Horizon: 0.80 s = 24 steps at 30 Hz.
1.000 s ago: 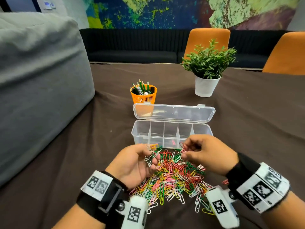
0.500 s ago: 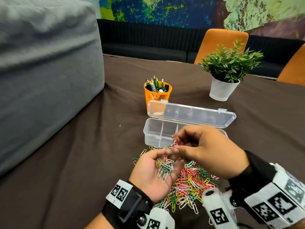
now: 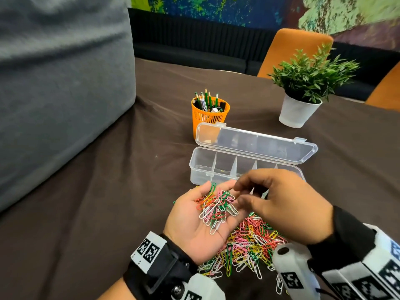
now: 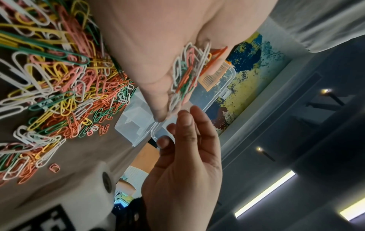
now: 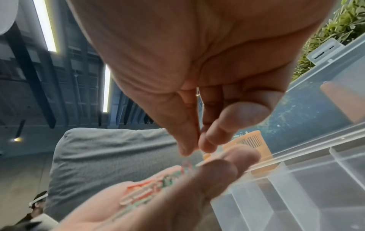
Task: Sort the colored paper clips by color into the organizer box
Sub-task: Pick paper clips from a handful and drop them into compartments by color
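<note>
Where a second ago the left hand (image 3: 195, 221) curled over the heap with a few clips, it now lies palm up, fingers relaxed and apart, cradling a mixed handful of paper clips (image 3: 215, 207) — white, pink, green, orange. The right hand (image 3: 281, 204) has come over from the organizer box (image 3: 202, 169) and hovers at that handful, thumb and forefinger nearly together; whether they already pinch a clip I cannot tell. That suggests sorting from the palm rather than straight off the pile (image 3: 249, 245), which lies on the tabletop (image 3: 108, 213) below both hands. The box stands open just beyond — its visible compartments look empty. No brand or readable writing shows; the wristbands carry only square black-and-white markers (image 3: 149, 250).
</note>
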Each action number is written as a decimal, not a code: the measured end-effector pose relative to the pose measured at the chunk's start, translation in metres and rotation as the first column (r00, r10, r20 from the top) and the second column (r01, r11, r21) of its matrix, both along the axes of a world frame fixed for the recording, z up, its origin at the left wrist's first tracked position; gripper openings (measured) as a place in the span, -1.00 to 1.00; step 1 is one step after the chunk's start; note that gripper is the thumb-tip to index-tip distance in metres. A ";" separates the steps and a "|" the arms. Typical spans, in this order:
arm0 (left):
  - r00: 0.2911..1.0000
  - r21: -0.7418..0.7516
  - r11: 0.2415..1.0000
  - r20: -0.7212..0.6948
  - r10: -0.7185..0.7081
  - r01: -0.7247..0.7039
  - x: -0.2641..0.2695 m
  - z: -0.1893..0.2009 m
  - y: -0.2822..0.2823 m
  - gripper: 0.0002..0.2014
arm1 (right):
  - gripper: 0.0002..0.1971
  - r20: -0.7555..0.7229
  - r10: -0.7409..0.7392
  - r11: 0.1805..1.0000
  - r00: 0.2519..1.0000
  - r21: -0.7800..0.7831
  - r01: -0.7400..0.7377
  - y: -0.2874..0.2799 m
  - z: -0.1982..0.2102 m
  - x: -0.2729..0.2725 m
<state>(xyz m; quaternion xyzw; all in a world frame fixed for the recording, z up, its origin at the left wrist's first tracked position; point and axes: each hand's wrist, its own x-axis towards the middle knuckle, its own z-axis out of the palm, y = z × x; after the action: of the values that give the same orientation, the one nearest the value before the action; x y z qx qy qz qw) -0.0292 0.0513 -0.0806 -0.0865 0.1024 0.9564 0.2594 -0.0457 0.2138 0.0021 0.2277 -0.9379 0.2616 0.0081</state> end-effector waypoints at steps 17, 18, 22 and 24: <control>0.998 -0.076 0.996 -0.042 0.042 -0.045 -0.002 -0.008 0.005 -0.45 | -0.91 -0.063 0.073 0.997 0.995 0.014 -0.072 0.002 -0.022 -0.011; 0.998 -0.067 0.997 -0.048 0.031 -0.034 -0.002 -0.008 0.004 -0.45 | -0.90 -0.053 0.062 0.998 0.997 -0.026 -0.063 0.002 -0.022 -0.011; 0.999 -0.059 0.998 -0.034 0.014 -0.016 -0.002 -0.008 0.003 -0.52 | -0.78 0.022 0.034 0.969 0.999 -0.245 -0.028 -0.001 -0.018 -0.020; 1.000 -0.037 0.999 -0.028 -0.001 0.000 -0.001 -0.007 0.005 -0.55 | -0.76 0.008 0.051 0.986 0.999 -0.160 -0.049 -0.006 -0.018 -0.030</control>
<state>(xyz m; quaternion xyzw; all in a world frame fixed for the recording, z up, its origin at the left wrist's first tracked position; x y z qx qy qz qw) -0.0306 0.0560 -0.0878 -0.0780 0.1235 0.9555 0.2564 -0.0754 0.2081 -0.0161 0.2484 -0.9080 0.3372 0.0141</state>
